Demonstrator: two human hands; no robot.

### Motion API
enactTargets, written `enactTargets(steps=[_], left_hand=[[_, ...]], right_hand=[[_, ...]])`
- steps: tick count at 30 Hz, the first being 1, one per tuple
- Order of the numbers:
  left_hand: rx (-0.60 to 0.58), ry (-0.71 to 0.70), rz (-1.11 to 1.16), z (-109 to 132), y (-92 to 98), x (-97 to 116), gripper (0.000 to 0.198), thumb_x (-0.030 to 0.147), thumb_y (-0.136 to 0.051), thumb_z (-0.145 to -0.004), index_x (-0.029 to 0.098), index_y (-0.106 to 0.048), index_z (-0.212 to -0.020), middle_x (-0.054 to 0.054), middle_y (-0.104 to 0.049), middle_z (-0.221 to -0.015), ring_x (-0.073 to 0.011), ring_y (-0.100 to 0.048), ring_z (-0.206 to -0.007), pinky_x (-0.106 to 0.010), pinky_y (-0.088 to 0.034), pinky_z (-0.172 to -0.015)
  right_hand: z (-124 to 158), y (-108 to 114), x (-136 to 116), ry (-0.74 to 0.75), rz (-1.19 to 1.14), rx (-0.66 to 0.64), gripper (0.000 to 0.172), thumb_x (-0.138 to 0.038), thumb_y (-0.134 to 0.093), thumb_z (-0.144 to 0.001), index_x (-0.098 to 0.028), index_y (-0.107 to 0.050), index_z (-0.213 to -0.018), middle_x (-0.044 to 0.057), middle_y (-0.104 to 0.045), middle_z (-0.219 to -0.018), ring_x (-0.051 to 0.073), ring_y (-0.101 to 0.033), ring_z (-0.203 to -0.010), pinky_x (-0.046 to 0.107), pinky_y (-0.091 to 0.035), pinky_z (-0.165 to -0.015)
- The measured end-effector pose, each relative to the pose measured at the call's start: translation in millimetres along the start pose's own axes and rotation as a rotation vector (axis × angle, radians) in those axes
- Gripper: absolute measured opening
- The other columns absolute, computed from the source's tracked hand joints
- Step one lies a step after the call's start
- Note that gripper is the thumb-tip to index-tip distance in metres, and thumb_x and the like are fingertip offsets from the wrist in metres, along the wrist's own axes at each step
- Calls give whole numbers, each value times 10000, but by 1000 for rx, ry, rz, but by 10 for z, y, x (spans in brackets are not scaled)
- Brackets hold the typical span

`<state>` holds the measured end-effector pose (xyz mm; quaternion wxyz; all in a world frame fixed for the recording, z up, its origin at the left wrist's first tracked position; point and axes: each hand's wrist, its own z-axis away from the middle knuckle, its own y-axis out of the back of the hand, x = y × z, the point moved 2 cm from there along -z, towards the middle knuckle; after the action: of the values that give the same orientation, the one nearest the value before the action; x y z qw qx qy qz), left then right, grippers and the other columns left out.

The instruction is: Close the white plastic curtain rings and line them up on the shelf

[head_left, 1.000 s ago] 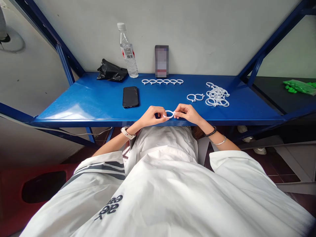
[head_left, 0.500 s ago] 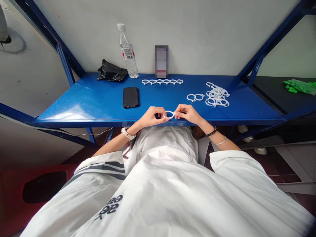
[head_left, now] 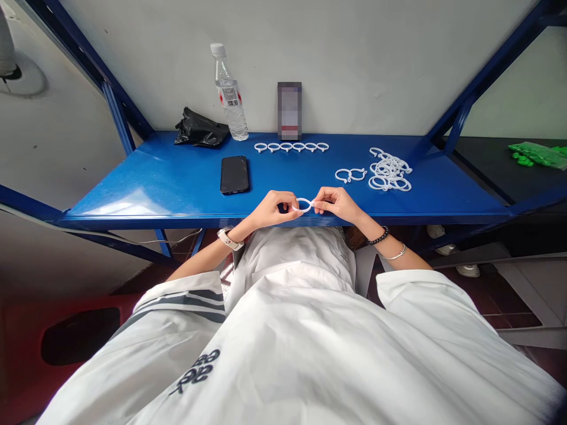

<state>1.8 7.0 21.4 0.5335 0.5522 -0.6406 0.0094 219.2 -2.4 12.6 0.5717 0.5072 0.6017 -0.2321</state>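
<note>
Both hands pinch one white plastic ring [head_left: 303,205] just above the front edge of the blue shelf [head_left: 168,183]. My left hand [head_left: 271,209] grips its left side with curled fingers. My right hand [head_left: 337,202] grips the right side between thumb and fingertips. A row of several joined white rings [head_left: 291,146] lies further back on the shelf. A loose pile of white rings [head_left: 390,171] sits to the right, with two rings [head_left: 350,174] lying just left of it.
A black phone [head_left: 234,173] lies face down left of centre. At the back stand a clear water bottle [head_left: 229,93], a crumpled black bag [head_left: 199,128] and a small dark box [head_left: 289,110]. Green parts [head_left: 535,154] lie on the neighbouring dark shelf at right.
</note>
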Motion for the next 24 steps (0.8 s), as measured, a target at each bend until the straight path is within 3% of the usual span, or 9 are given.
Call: enactTargets(steps=[7,11,16,24], left_hand=[[-46,140,90,-7,38,21,390,507,-626,-888,142,-656,-751,-29,-664,-747,-105,-530,-622,-224,-413,-593],[-78,158,86,-11,50,31,420,536,-613,-890,140,-667,-758,-26,-659,-741,-107,-520,-628,-229,-404,-606],[-115,159,59,-14,58,23,459,570,-579,-900,137,-676,-783,-38,-687,-779,-110,-524,-635,-232,-404,-613],[-102,136,118,6,37,-14,418,560,-579,-923,147,-646,-939,-60,-710,-850,-137,-609,-713,-237,-450,-643]], right_hand=[[1,1,-23,16,-68,16,336,-501,-770,-820,-186,-672,-881,19,-702,-767,134,-642,-675,279,-568,-690],[5,10,-11,48,-96,-6,340,-460,-765,-834,-197,-710,-1043,34,-724,-891,152,-674,-776,277,-579,-708],[8,2,1,44,-47,-70,303,-420,-731,-871,-203,-762,-1080,49,-750,-980,156,-682,-805,297,-582,-754],[10,3,20,-1,-50,-89,333,-467,-747,-837,-209,-784,-1045,45,-759,-876,171,-689,-758,333,-576,-763]])
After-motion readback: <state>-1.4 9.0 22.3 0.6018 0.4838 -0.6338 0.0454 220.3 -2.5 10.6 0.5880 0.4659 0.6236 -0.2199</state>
